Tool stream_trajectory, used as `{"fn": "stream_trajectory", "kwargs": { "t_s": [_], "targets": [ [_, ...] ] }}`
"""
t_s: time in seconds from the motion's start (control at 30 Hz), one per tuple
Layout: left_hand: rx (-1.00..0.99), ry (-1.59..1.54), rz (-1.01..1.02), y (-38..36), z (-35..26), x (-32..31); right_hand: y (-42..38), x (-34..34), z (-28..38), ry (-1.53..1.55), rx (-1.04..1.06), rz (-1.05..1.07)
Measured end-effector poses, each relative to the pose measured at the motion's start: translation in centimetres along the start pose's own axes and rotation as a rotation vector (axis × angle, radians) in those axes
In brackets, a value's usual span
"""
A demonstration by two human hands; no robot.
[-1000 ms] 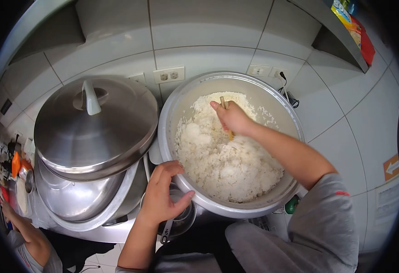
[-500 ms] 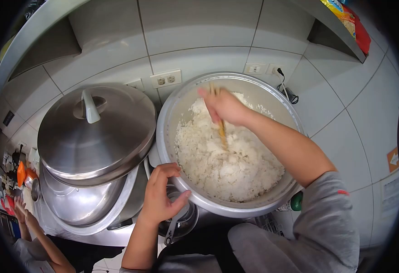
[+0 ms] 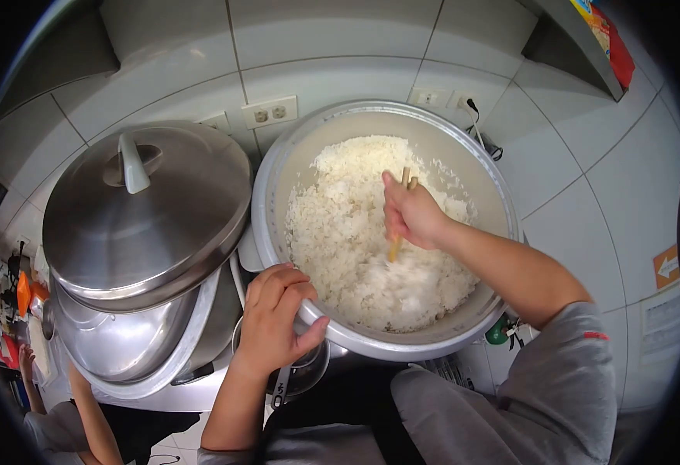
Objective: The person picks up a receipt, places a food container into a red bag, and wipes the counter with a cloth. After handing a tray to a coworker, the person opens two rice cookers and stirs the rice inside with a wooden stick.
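Observation:
A big round metal pot (image 3: 386,350) full of white cooked rice (image 3: 332,240) stands in front of me. My right hand (image 3: 417,215) is closed in a fist around wooden chopsticks (image 3: 395,249). Their upper ends stick out above the fist, while the lower tips are buried in the rice, where loose grains are blurred by motion. At the pot's near left side, my left hand (image 3: 272,319) grips the rim, fingers over the edge and thumb against the outside.
On the left, a large steel lid (image 3: 154,225) with a grey handle leans over a metal basin (image 3: 127,333). A small pan (image 3: 309,376) sits below my left hand. Wall sockets (image 3: 270,113) are behind the pot. Another person's arm (image 3: 96,418) shows at lower left.
My right hand with the chopsticks has moved down and to the right within the pot, and rice is stirred up nearer the front. My left hand stays on the rim. The view has shifted slightly.

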State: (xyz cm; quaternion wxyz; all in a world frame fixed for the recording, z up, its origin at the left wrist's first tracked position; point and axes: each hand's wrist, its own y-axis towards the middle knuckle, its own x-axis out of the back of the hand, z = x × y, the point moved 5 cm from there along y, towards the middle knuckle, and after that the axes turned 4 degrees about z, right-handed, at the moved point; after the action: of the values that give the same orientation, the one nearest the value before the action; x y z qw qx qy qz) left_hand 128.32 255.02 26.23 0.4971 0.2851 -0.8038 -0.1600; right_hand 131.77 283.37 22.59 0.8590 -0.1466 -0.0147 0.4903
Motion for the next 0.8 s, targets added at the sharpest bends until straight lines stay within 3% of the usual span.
{"fn": "stream_trajectory", "kwargs": {
  "t_s": [0.07,0.1,0.17,0.2,0.27,0.3,0.33,0.4,0.43,0.5,0.53,0.6,0.63,0.67,0.73,0.8],
  "targets": [
    [0.005,0.014,0.021,0.0,-0.1,0.1,-3.5,-1.4,1.0,-0.266,-0.339,0.277],
    [-0.001,0.012,0.042,0.4,-0.2,0.4,-3.0,-1.1,3.3,-0.636,-0.188,0.212],
    [-0.009,-0.022,0.032,1.7,-0.2,0.5,-0.9,-1.9,8.3,-0.596,0.169,0.170],
    [-0.011,-0.026,0.035,2.6,-0.2,0.3,0.0,-2.6,7.6,-0.596,0.166,0.166],
    [-0.007,-0.095,-0.086,4.4,0.2,0.8,2.7,-2.2,5.7,-0.399,0.345,-0.091],
    [0.011,-0.098,-0.096,5.4,0.2,1.0,2.8,-1.7,1.5,-0.563,0.184,-0.076],
    [0.010,-0.105,-0.086,6.3,0.6,1.0,1.0,-1.0,0.3,-0.559,0.176,-0.083],
    [0.067,-0.054,-0.092,7.9,1.8,0.7,-1.9,0.0,-2.4,-0.258,-0.153,0.201],
    [0.124,-0.076,-0.033,8.1,2.9,-0.1,-2.3,0.3,-1.0,-0.262,-0.160,0.200],
    [0.131,-0.055,-0.027,8.2,2.9,-0.4,-2.6,0.8,4.4,-0.562,-0.004,0.083],
    [0.131,-0.032,-0.028,8.3,2.9,-0.6,-2.1,1.2,6.2,-0.559,-0.013,0.076],
    [0.148,-0.014,-0.054,8.0,3.4,-0.7,-1.4,2.2,10.2,-0.329,0.276,0.046],
    [0.168,0.016,-0.088,7.8,3.6,-0.6,-2.3,3.1,9.2,-0.522,0.261,-0.134],
    [0.164,0.008,-0.084,7.7,3.7,-0.8,-3.5,4.0,6.6,-0.523,0.257,-0.143],
    [0.239,-0.044,-0.144,7.3,4.2,-0.7,-5.2,5.5,0.5,-0.695,-0.060,-0.013],
    [0.265,-0.070,-0.196,6.9,4.3,-0.7,-5.4,4.6,2.6,-0.761,-0.083,0.035]
  ]
}}
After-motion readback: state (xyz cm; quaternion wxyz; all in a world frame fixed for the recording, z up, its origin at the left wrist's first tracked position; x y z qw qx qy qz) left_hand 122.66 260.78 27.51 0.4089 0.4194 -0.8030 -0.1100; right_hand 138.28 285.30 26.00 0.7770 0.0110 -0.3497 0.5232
